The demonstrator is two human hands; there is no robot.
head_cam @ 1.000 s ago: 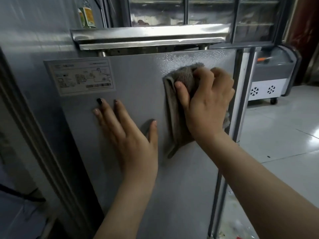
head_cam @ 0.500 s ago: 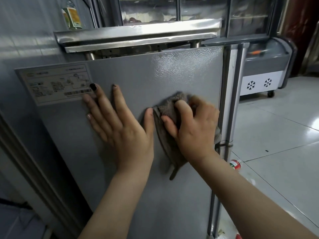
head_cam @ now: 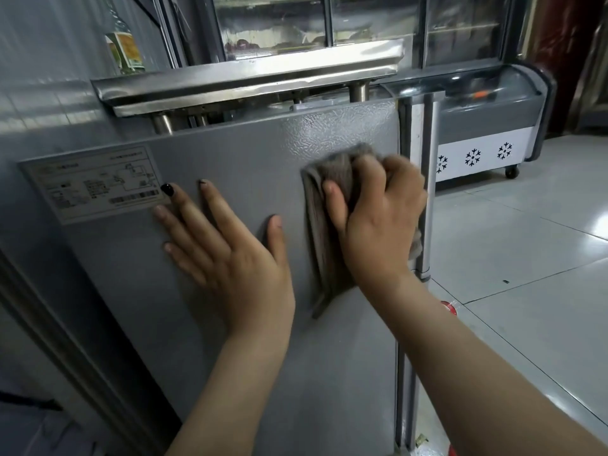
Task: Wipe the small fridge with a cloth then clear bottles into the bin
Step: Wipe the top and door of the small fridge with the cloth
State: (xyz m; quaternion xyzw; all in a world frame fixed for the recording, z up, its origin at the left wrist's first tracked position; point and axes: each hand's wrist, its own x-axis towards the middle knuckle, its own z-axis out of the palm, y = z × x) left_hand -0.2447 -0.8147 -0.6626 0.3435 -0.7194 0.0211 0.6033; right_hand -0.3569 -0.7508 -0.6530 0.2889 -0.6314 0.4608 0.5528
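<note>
The right hand [head_cam: 378, 222], fingers clamped on the bunched grey cloth [head_cam: 324, 232], wipes the small grey metal fridge [head_cam: 263, 153]; left hand [head_cam: 227, 245] lies flat, fingers apart; bottle clearing looks unstarted

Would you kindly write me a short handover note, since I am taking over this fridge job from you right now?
Left hand: open, flat on the fridge side panel, fingers spread beside the label.
Right hand: pressing the grey cloth on the panel's upper right, near the front edge.
Done: wiping is under way; how much is clean cannot be judged.
Left: finish wiping, then clear bottles. One stands on top at the left; red-capped items lie on the floor. No bin in view.
</note>
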